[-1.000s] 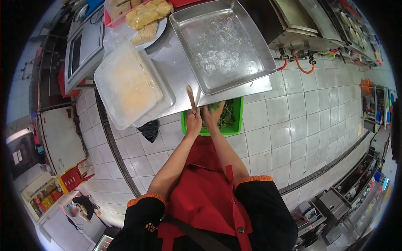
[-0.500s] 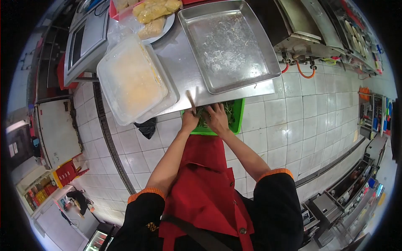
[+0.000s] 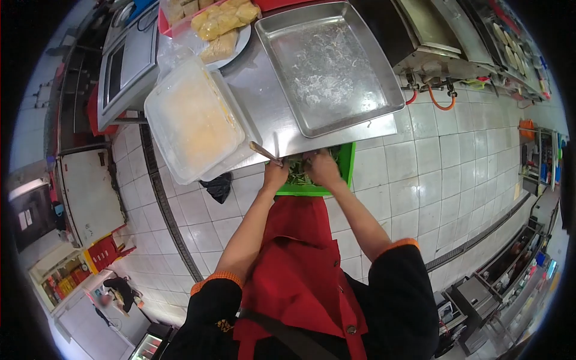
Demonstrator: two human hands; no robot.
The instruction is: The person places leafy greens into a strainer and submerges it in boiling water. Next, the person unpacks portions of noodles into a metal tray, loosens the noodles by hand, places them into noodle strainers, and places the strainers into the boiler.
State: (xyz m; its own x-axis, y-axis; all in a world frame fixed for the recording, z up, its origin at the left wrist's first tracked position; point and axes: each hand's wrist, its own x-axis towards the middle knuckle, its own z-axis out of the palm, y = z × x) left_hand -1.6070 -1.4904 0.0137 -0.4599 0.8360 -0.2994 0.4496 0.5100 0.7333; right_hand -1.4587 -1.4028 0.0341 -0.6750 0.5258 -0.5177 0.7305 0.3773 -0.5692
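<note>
A bright green plastic crate point(image 3: 352, 157) sits below the table's front edge, with cut green stalks and leaves point(image 3: 298, 175) in it. My left hand point(image 3: 275, 176) is closed at the crate's left side. A slim brown stick-like handle point(image 3: 262, 151) juts up and left from its grip; what the handle belongs to is hidden. Over the greens on the right is my right hand point(image 3: 324, 170), blurred by motion. Its fingers are partly hidden, so I cannot tell whether it holds any stalks. The table edge covers the far part of the crate.
On the steel table point(image 3: 273, 120) lie a floury metal tray point(image 3: 330, 72) and a lidded plastic tub point(image 3: 195, 123). Behind the tub, bagged yellow food point(image 3: 225, 18) rests near a white plate point(image 3: 243, 39). A black plastic bag point(image 3: 218, 187) lies on the tiled floor point(image 3: 396, 192).
The handle in my left hand has tipped further to the left. My right hand has moved from fingers spread in the greens to a more curled, blurred pose. The view has shifted slightly.
</note>
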